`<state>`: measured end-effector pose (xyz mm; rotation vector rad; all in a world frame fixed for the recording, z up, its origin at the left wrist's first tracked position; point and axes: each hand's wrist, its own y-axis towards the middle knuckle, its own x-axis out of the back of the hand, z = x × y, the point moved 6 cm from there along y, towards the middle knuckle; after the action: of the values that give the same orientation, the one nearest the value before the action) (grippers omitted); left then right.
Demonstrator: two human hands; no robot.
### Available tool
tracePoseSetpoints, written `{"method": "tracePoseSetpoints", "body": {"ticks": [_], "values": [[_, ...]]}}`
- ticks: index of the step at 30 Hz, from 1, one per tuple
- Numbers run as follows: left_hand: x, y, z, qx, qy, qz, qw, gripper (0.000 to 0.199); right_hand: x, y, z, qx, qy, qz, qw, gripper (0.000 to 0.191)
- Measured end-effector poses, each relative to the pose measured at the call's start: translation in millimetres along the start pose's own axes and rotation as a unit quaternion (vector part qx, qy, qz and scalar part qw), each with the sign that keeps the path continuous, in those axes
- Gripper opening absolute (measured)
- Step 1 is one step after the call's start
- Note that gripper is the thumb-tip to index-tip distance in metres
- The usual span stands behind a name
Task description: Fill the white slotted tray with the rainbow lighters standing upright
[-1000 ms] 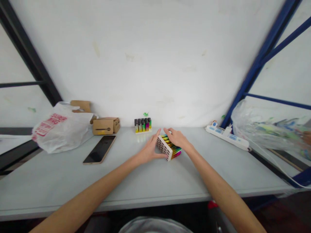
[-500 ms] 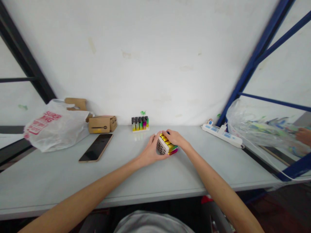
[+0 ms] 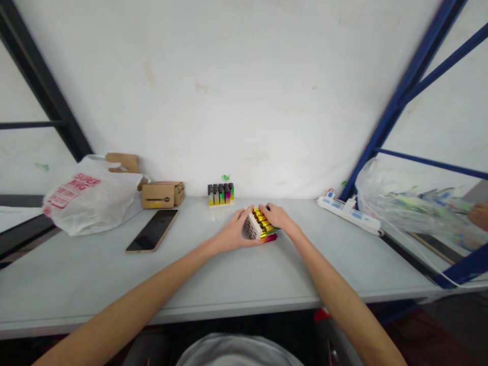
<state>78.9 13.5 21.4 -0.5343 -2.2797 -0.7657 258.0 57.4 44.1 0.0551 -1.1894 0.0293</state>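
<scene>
A white tray (image 3: 253,226) with holes in its base lies tipped on its side, filled with shiny lighters (image 3: 266,225) in gold, green and magenta. My left hand (image 3: 233,233) is closed around the tray, thumb below and fingers over its upper edge. On the far right side, my right hand (image 3: 277,215) has its fingers wrapped over the top of the lighters, near their dark ends. Part of the lighters is hidden behind that hand. Further back, a second set of lighters (image 3: 221,194) with black tops stands upright in a pale tray near the wall.
To the left lie a phone (image 3: 153,231), a small cardboard box (image 3: 163,195) and a white plastic bag (image 3: 91,195). A white power strip (image 3: 349,213) is at the right, before a blue metal frame (image 3: 396,101). Beyond it are clear plastic bags and another person's hand (image 3: 479,216).
The fingers of my right hand have shifted slightly over the lighters, and more of their gold sides shows. My left hand keeps its hold on the tray. The view has moved a little.
</scene>
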Motion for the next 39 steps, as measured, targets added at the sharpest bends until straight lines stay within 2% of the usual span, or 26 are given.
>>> {"method": "tracePoseSetpoints", "body": {"ticks": [5, 16, 22, 25, 27, 32, 35, 39], "values": [[0.7, -1.9, -0.6, 0.005, 0.005, 0.011, 1.0, 0.122, 7.1, -1.5, -5.2, -0.026, 0.026, -0.017, 0.999, 0.059], [1.2, -1.3, 0.5, -0.006, -0.006, 0.01, 1.0, 0.121, 5.8, 2.5, -10.6, 0.009, 0.12, -0.022, 0.992, 0.049], [2.9, -2.2, 0.5, 0.002, -0.008, 0.015, 1.0, 0.121, -2.3, 7.0, -21.0, 0.01, 0.242, -0.012, 0.97, 0.046], [3.3, -2.3, 1.7, 0.002, -0.007, 0.019, 1.0, 0.121, 0.4, 11.9, -33.3, 0.005, 0.28, -0.021, 0.96, 0.05], [3.0, -2.2, 2.5, 0.001, -0.008, 0.023, 1.0, 0.122, 7.2, 15.5, -46.8, -0.011, 0.257, -0.046, 0.965, 0.053], [2.8, -2.2, 3.1, 0.005, -0.012, 0.024, 1.0, 0.122, 30.9, 20.0, -85.9, -0.067, 0.053, -0.131, 0.988, 0.044], [3.7, -2.6, 1.7, 0.007, -0.013, 0.022, 1.0, 0.122, 35.7, 20.1, -101.8, -0.089, -0.009, -0.135, 0.987, 0.044], [5.2, -2.9, -0.1, 0.011, -0.018, 0.022, 1.0, 0.121, 35.0, 17.3, -110.4, -0.126, -0.05, -0.133, 0.982, 0.045]]}}
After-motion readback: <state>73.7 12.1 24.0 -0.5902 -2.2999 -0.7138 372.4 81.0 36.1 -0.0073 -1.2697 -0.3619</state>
